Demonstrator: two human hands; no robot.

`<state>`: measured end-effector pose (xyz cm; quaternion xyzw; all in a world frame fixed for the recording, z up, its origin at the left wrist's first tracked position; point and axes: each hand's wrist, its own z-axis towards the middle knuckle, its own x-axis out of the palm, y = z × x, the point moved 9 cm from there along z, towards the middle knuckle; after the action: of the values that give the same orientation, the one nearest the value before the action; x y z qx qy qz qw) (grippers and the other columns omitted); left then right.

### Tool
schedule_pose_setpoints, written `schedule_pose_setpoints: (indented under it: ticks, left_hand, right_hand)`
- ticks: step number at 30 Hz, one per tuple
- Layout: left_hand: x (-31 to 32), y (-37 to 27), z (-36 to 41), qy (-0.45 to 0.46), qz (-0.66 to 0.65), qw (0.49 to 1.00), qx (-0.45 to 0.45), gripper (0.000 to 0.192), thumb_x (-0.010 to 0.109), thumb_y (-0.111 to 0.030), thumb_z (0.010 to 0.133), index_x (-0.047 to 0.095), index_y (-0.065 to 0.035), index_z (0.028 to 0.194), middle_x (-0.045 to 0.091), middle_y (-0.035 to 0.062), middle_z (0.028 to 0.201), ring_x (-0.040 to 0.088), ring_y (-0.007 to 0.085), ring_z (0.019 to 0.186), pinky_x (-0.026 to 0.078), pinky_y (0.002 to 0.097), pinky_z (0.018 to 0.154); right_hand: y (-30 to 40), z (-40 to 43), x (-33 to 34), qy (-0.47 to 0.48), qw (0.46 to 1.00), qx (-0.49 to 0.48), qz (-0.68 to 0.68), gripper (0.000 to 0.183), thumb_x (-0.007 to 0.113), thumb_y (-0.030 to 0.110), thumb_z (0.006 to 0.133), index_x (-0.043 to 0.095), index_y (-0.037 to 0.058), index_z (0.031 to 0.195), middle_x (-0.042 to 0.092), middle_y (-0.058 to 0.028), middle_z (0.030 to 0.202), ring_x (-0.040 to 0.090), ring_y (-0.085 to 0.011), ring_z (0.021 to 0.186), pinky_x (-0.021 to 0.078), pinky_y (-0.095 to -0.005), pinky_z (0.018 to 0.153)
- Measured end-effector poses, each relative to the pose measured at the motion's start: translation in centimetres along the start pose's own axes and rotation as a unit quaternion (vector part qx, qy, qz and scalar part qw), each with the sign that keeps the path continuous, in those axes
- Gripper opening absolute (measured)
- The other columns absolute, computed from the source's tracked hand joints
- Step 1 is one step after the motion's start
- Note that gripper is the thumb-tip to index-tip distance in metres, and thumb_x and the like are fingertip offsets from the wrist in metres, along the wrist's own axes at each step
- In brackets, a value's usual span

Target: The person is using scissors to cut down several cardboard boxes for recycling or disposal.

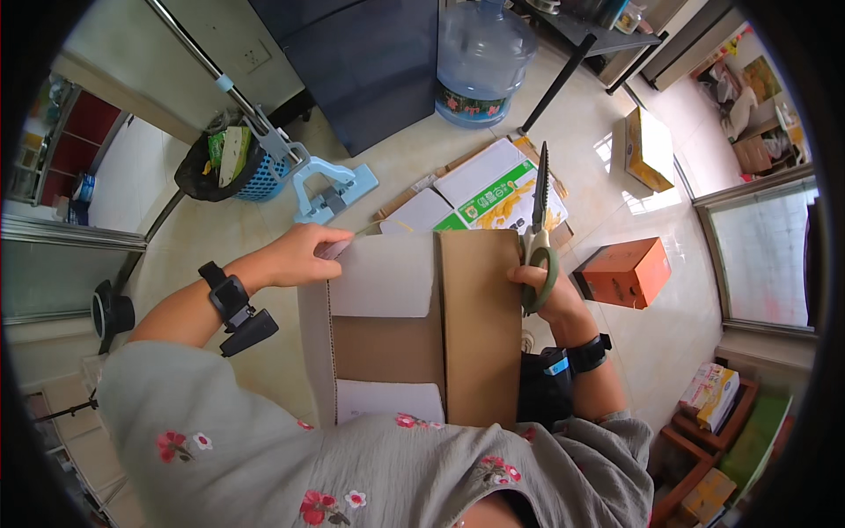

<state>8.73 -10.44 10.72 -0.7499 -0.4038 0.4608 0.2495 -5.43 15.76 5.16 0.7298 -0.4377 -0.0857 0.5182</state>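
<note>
A cardboard box (389, 350) rests against my lap, brown on its inner faces and with white-faced flaps. Two white flaps lie folded in, and a brown flap (480, 330) spreads to the right. My left hand (297, 256) grips the box's far left corner between thumb and fingers. By its fingertips runs a thin pale strip (383, 224), maybe tape. In my right hand (558, 290) is a pair of scissors (540, 231) with green handles, blades pointing away from me. The thumb of that hand touches the brown flap's right edge.
Flattened printed cardboard (488, 188) lies on the floor ahead. An orange box (624, 272) and a yellow-and-white box (647, 148) stand to the right. Beyond are a water bottle (485, 66), a blue mop (337, 195) and a lined waste basket (264, 178).
</note>
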Motion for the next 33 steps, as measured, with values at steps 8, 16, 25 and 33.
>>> schedule_pose_setpoints:
  ticks: [8, 16, 25, 33]
  left_hand:
    - [-0.1, -0.2, -0.9, 0.011, -0.069, 0.997, -0.018, 0.048, 0.059, -0.008, 0.073, 0.055, 0.0048, 0.118, 0.062, 0.0074, 0.102, 0.056, 0.0110, 0.093, 0.044, 0.0247, 0.082]
    - [1.4, -2.2, 1.1, -0.173, 0.159, 0.971, -0.041, 0.064, 0.065, -0.027, 0.070, 0.041, 0.0049, 0.120, 0.049, 0.0231, 0.116, 0.050, 0.0367, 0.109, 0.042, 0.0397, 0.092]
    - [0.9, -3.7, 2.0, -0.224, 0.156, 0.961, -0.031, 0.072, 0.065, -0.025, 0.071, 0.033, 0.0081, 0.127, 0.043, 0.0277, 0.126, 0.045, 0.0390, 0.117, 0.039, 0.0398, 0.098]
    - [1.5, -3.3, 2.5, -0.212, 0.153, 0.965, -0.037, 0.075, 0.064, -0.025, 0.072, 0.031, 0.0090, 0.130, 0.042, 0.0281, 0.127, 0.044, 0.0392, 0.119, 0.038, 0.0396, 0.099]
  right_hand:
    - [0.4, -1.0, 0.8, -0.008, 0.999, 0.007, 0.044, 0.026, 0.062, 0.005, 0.076, 0.057, -0.0042, 0.099, 0.059, -0.0043, 0.077, 0.055, -0.0112, 0.060, 0.0442, -0.0232, 0.055]
    - [12.2, -1.5, 1.2, -0.076, 0.756, -0.228, -0.609, 0.037, 0.074, 0.016, 0.070, 0.048, 0.0031, 0.093, 0.056, -0.0116, 0.073, 0.057, -0.0270, 0.064, 0.0467, -0.0359, 0.060]
    - [10.5, 2.9, 6.6, 0.092, 0.568, -0.187, -0.796, 0.043, 0.073, 0.021, 0.060, 0.051, 0.0006, 0.092, 0.060, -0.0168, 0.084, 0.062, -0.0348, 0.080, 0.0498, -0.0410, 0.068]
    - [8.9, 5.7, 6.9, 0.121, 0.560, -0.154, -0.805, 0.040, 0.073, 0.022, 0.066, 0.052, -0.0007, 0.092, 0.063, -0.0177, 0.082, 0.063, -0.0347, 0.079, 0.0508, -0.0401, 0.068]
